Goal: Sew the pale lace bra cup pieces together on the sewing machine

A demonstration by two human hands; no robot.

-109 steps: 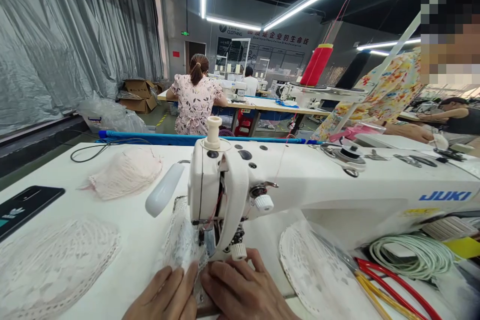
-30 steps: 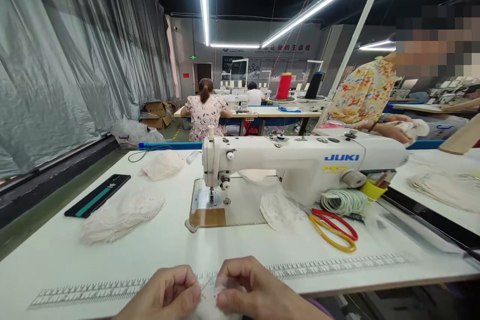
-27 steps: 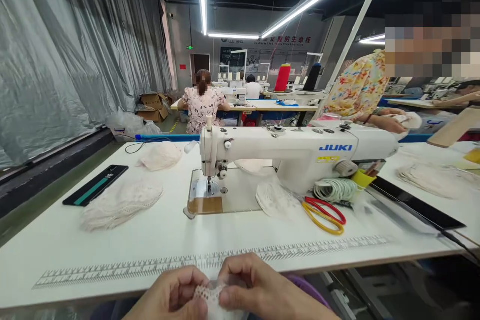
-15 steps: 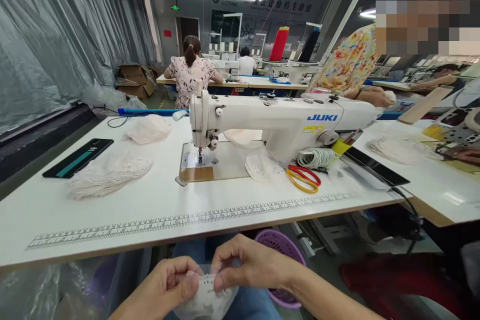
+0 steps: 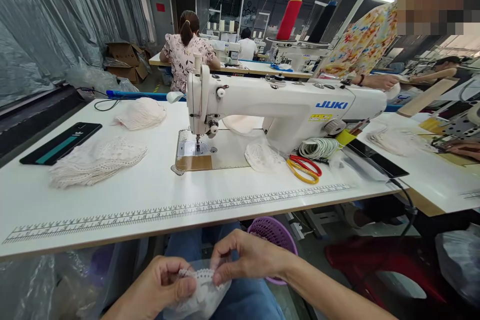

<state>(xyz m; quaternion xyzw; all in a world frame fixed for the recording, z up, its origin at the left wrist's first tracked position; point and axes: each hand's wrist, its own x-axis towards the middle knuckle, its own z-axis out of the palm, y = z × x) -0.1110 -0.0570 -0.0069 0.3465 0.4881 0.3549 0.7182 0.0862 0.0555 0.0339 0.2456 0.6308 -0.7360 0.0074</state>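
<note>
Head view shows your left hand [image 5: 161, 285] and your right hand [image 5: 249, 257] low in front of you, over your lap and below the near edge of the counter [image 5: 187, 195]. Both are pinched onto the same lace piece [image 5: 198, 287]: your left hand grips its left end between thumb and fingers, your right hand grips its scalloped top edge just to the right, and the two hands are almost touching. The rest of the lace hangs down between them onto your jeans (its lower part is bunched, so its shape is hard to tell).

Just beyond your right hand, under the counter, sits a purple basket [image 5: 272, 230]. Well ahead of both hands, on the counter, stands the white sewing machine [image 5: 277, 110], with its needle plate straight ahead of your hands. To the right of that, beyond your right hand, lie a small lace pile [image 5: 262, 156], the red and yellow scissors [image 5: 304, 169] and a coil of white cord [image 5: 318, 147]. Beyond your left hand, far to the left, a stack of lace pieces [image 5: 95, 162] rests near a dark phone [image 5: 60, 142], and a pinkish pile [image 5: 140, 112] lies further back. A printed ruler [image 5: 168, 212] runs along the counter's near edge, between your hands and the machine.

Another person's sleeve in a floral print [image 5: 360, 45] shows at the next station on the right.
</note>
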